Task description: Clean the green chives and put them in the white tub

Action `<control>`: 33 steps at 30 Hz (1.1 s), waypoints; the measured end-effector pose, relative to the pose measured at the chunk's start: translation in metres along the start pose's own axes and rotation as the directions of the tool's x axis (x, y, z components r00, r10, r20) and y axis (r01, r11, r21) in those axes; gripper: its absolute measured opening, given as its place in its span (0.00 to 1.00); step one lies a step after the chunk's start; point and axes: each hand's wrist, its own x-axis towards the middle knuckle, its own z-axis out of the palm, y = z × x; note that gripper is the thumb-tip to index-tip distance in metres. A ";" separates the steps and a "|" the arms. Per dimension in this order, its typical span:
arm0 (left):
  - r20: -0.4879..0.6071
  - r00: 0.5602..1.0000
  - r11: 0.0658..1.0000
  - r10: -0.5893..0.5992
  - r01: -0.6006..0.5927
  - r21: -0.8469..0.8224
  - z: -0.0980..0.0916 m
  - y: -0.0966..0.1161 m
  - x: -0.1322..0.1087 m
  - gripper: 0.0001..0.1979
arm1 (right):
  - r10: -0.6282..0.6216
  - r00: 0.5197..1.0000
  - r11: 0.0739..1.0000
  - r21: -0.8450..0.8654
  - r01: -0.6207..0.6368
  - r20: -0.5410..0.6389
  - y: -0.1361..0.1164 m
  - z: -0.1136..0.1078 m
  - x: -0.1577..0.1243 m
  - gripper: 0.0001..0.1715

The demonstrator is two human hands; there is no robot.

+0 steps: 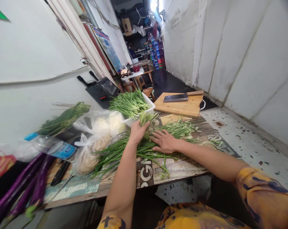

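My left hand [138, 132] is closed round a small bunch of garlic chives [146, 118], their pale cut ends sticking out past the fingers. That hand is above the table, just in front of a white plastic bin [150, 103]. In the bin more garlic chives [131, 102] lie heaped in one direction. My right hand [165, 141] rests with fingers spread on a loose pile of garlic chives [120, 152] across the table. Trimmed scraps and leaves [182, 128] are scattered to its right.
Behind the pile is a wooden cutting board [177, 108] with a cleaver [176, 98] on it. Bagged vegetables [86, 162], a plastic bottle [55, 148], a black-handled knife [60, 173] and purple eggplants [41, 178] are on the left. The patterned table's [124, 176] front edge is close to me.
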 end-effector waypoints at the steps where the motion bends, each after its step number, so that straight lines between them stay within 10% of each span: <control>1: -0.074 0.997 0.998 -0.001 -0.004 -0.062 -0.005 0.004 0.001 0.19 | -0.006 0.999 0.999 -0.036 0.008 0.043 -0.005 0.003 -0.002 0.38; 6: -0.428 0.904 0.909 0.026 -0.200 -0.366 -0.054 0.038 0.014 0.21 | -0.004 0.995 0.999 -0.049 0.009 0.100 -0.005 0.005 -0.004 0.40; 14: -0.542 0.839 0.815 0.051 -0.348 -0.462 -0.131 0.102 0.051 0.19 | 0.015 0.994 1.000 -0.008 -0.015 0.109 -0.004 0.004 -0.002 0.40; 20: -0.584 0.811 0.875 0.023 -0.299 -0.381 -0.163 0.146 0.080 0.17 | 0.003 1.000 1.000 0.003 -0.003 0.011 0.001 0.014 -0.001 0.39; 24: -0.622 0.706 0.899 0.339 -0.438 -0.007 -0.166 0.167 0.095 0.14 | -0.001 0.999 1.000 -0.009 0.001 -0.039 0.000 0.018 -0.002 0.37; 27: -0.434 0.574 0.718 0.694 -0.517 0.465 -0.154 0.175 0.106 0.11 | -0.008 0.999 1.000 -0.013 0.007 -0.051 -0.002 0.017 -0.004 0.36; 29: -0.100 0.523 0.421 0.847 -0.542 0.728 -0.139 0.173 0.115 0.10 | -0.002 0.998 1.000 -0.003 0.002 -0.056 -0.003 0.015 -0.005 0.36; 33: 0.567 0.433 -0.194 0.701 -0.649 0.736 -0.109 0.148 0.147 0.06 | 0.018 0.999 0.999 0.040 -0.016 -0.043 -0.005 0.011 -0.007 0.37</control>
